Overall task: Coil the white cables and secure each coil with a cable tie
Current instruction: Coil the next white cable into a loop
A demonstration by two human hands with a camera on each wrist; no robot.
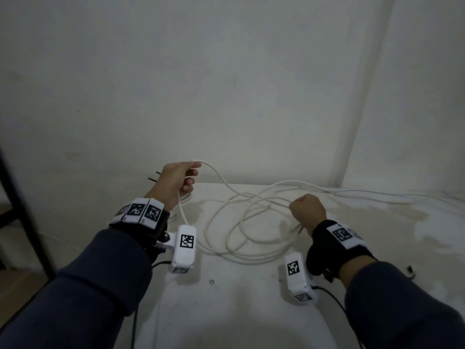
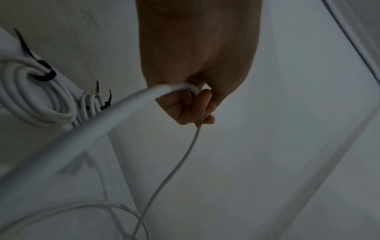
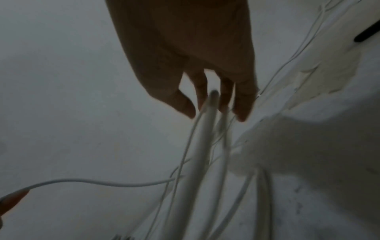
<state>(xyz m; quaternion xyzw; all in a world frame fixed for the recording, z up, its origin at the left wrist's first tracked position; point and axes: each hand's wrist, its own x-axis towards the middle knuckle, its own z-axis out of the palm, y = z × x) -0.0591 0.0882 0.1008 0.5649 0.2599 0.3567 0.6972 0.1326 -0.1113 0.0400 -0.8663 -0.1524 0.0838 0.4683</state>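
Note:
A long white cable (image 1: pixel 227 231) lies in loose tangled loops on the white table (image 1: pixel 239 298). My left hand (image 1: pixel 176 180) is raised over the table's far left, fingers curled round one stretch of this cable (image 2: pixel 180 160), which hangs down from the fist. My right hand (image 1: pixel 305 210) is lower, at the right of the loops, closed on a strand; cable strands (image 3: pixel 205 129) run past its fingers (image 3: pixel 244 105). Two coiled white cables (image 2: pixel 30 94) bound with black cable ties (image 2: pixel 46 71) lie behind the left hand.
More white cable (image 1: pixel 377 195) runs along the wall at the back right. A dark frame post (image 1: pixel 25 210) stands at the left beyond the table edge. A small black item (image 1: pixel 409 270) lies by my right forearm. White walls close the corner.

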